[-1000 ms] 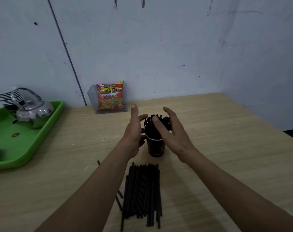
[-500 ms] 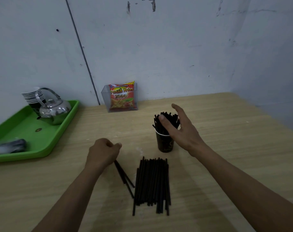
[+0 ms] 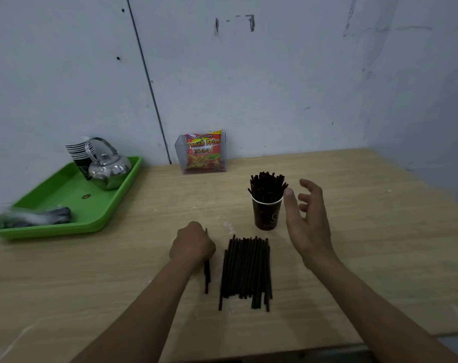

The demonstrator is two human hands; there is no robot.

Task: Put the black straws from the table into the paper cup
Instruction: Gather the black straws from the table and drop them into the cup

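While the left hand [image 3: 192, 244] pinched a few black straws [image 3: 207, 273] lying lengthwise toward the camera, the paper cup [image 3: 266, 214] stood ahead-right, just beside the spread, empty right hand [image 3: 308, 226].

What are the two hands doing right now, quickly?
Left hand: closed on a few black straws at the table.
Right hand: open, empty, beside the paper cup.

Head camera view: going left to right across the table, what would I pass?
Green tray → kettle → snack packet → loose straws → paper cup → right hand.
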